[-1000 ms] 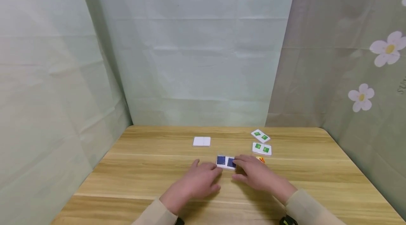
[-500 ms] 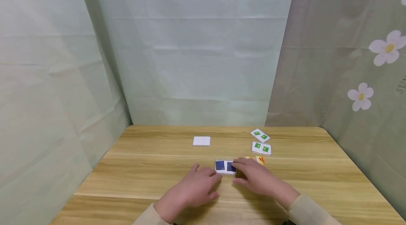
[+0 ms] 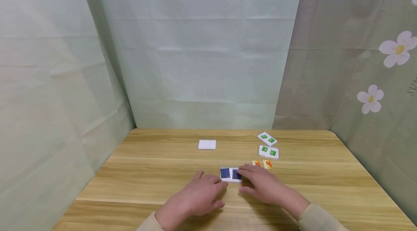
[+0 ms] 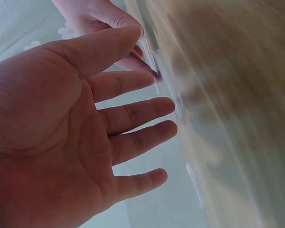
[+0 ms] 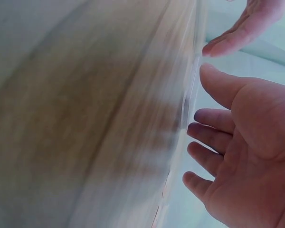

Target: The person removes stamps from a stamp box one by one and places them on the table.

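Lying in front of the person is a flat white two-panel case [image 3: 231, 175] with a dark blue square [image 3: 225, 173] on its left half and a second blue square on its right half. The right hand [image 3: 265, 184] rests its fingertips over the right blue square and that end of the case. At the case's near left corner are the fingertips of the left hand [image 3: 202, 195]. Both wrist views show the palms with extended, slightly bent fingers: the left palm [image 4: 71, 114] spread, the right palm [image 5: 251, 137] looser. The case appears edge-on there.
Behind the right hand lie two yellow-and-red squares [image 3: 267, 164]. Beyond them are two white cases with green squares, a nearer one [image 3: 269, 152] and a tilted farther one [image 3: 267, 138]. A plain white case [image 3: 207, 144] lies back left. Pale cloth [image 3: 208, 61] hangs behind the wooden table.
The blue-square case has slid toward the person and slightly left, with both hands at it. The yellow-and-red squares, mostly hidden before, now show behind the right hand.
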Tool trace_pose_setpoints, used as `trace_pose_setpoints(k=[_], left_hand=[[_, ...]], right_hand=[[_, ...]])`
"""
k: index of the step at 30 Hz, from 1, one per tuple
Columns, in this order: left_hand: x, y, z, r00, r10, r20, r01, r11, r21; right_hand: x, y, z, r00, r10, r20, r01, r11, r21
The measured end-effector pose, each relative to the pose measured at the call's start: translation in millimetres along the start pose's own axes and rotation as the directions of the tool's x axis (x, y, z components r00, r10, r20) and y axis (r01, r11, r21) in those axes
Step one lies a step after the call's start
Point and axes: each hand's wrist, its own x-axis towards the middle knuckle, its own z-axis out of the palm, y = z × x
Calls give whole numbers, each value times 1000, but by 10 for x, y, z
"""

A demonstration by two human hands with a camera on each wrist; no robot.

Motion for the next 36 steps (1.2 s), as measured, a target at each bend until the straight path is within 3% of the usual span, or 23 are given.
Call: trace_pose_setpoints(k=[7,13,23,36], left_hand=[[31,-19,-47,1000,5,5,-5,1000,-18],[165,-135,-56,999,12,-46,-16,996,-86],[440,-289,27,996,-55,-68,38,974,-223],[592,-380,140,994,-87,-60,64,950,-306]], right_hand=[[-5,-1,-1,1000,-9,-3,9,1000,11],[9,2,-2,1000,12,-29,-11,999,39],[77,0,34,997,80,-23,-77,990,120],[160,11,42,994,101,-48,-91,979,181]])
